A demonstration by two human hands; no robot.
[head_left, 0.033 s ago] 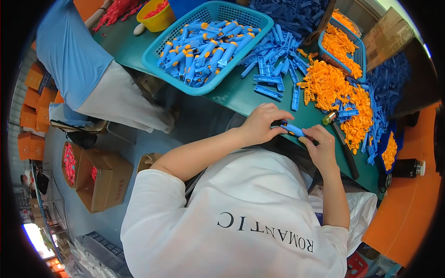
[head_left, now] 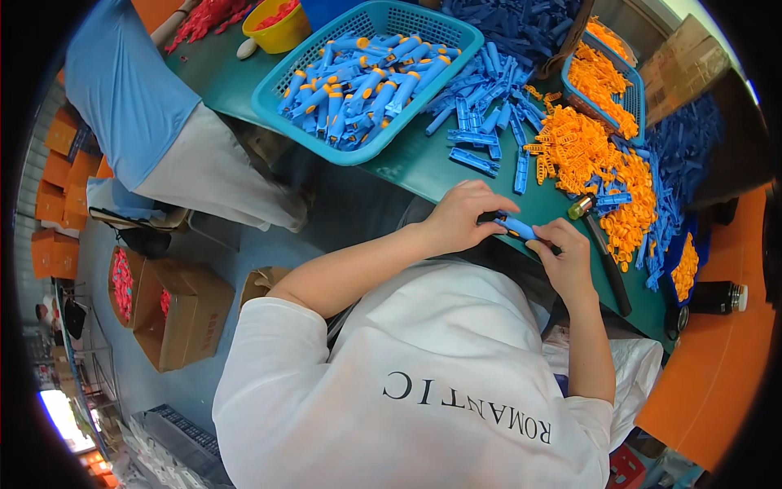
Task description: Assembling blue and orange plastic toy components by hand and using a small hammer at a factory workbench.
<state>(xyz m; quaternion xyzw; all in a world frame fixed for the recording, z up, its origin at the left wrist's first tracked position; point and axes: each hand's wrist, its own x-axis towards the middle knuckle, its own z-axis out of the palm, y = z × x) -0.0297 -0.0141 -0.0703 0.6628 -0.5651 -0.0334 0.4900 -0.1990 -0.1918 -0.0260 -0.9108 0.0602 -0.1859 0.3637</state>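
Note:
Between my two hands, at the table's near edge, is a small blue plastic handle with a bit of orange on it and a dark end. My left hand pinches the dark end with thumb and fingers. At the other end, my right hand grips the blue part, its thumb and fingertips pressed against it. My fingers hide parts of the piece. Loose blue half-shells lie on the green table beyond my hands, beside a heap of small orange parts.
A teal basket of blue-and-orange handles stands at the table's front left. A hammer lies right of my right hand. Farther right are a blue basket of orange parts and a dark bottle. Another person stands at left, near cardboard boxes.

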